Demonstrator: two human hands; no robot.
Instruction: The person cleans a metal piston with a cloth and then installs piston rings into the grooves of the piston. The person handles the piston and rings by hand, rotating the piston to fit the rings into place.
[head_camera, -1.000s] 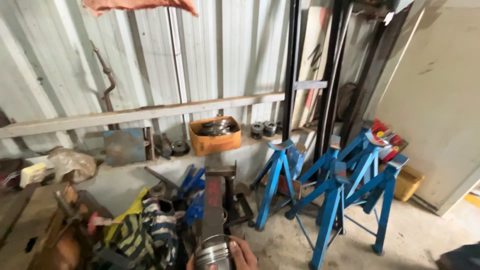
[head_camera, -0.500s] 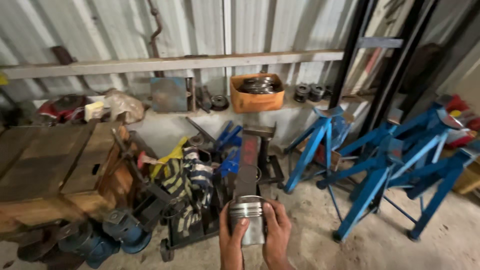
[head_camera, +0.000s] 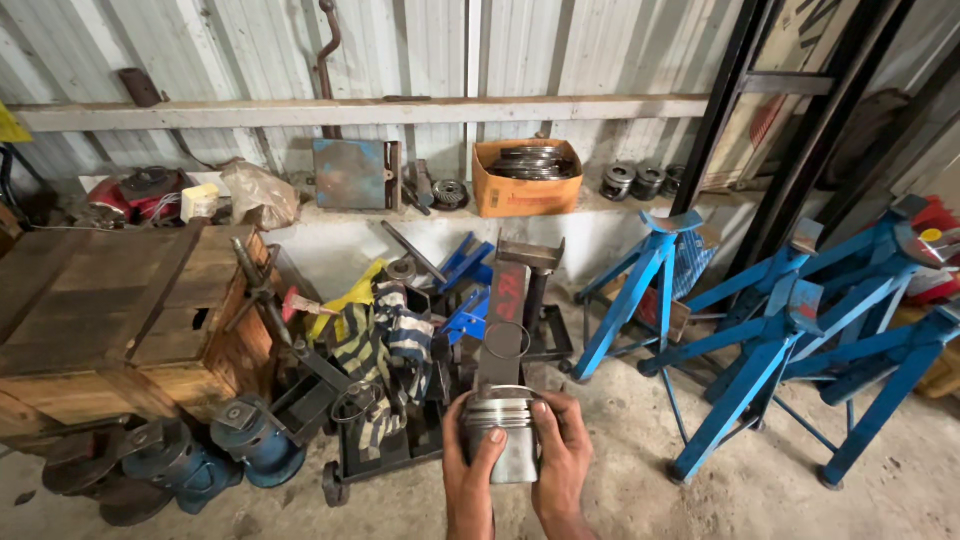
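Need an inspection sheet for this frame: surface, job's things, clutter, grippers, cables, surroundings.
Surface: bare concrete floor, dusty.
Job's things: metal piston with its connecting rod pointing up and away, held upright in both hands.
Clutter: striped rag, blue jack stands, wooden crate, blue motor parts.
Grippers: left hand and right hand each wrapped around the piston's sides.
Cables: nothing seen.
Surroundings: corrugated metal wall, ledge with an orange box of metal rings.
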